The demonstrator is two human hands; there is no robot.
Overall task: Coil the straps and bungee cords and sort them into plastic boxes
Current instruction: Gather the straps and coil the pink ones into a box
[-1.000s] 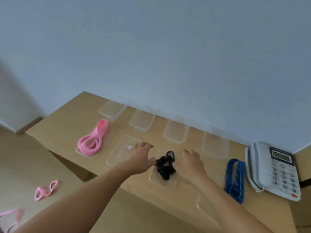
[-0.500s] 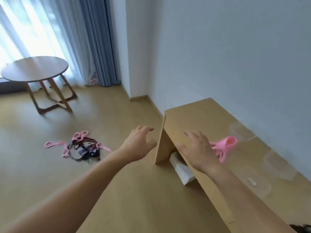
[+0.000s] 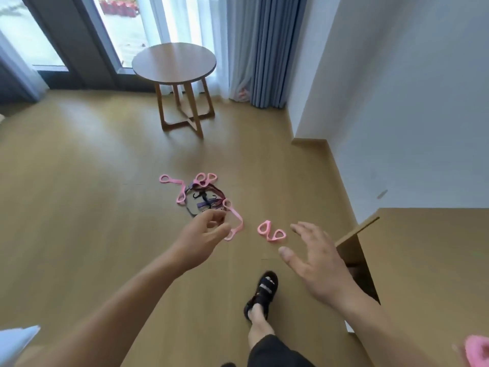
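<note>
Beyond your left hand [image 3: 203, 231], down on the floor [image 3: 79, 207], lies the tangle of straps and cords [image 3: 205, 198]; it is well below the hand and nothing touches it.

Grip: your left hand holds nothing, its fingers loosely curled with thumb and forefinger drawn toward each other. Your right hand [image 3: 316, 263] is spread, fingers straight, and also holds nothing.

Step in hand, as judged: fetching the next piece for coiling. You are reaching toward the floor pile with the desk [image 3: 428, 260] at the outer side of your right hand. No plastic box is in view.

Next move, as judged: lower yourself to floor level and take one piece only. The loose double-loop pink strap [image 3: 271, 232], lying between your two hands and apart from the pile, should lift free without a snag. The long pink strap [image 3: 235, 219], just past your left fingertips, runs back into the tangle and would likely drag the dark cords with it.

Count:
- Pink straps on the floor: four, as far as can be separated. These are the loose one, the long one, and two at the far side of the tangle.
- Dark cords: not countable, as they overlap; at least two.
- Pink coil [image 3: 477, 350] on the desk, behind your right wrist: one, cut off by the frame edge.
- Hands: two, both free.
</note>
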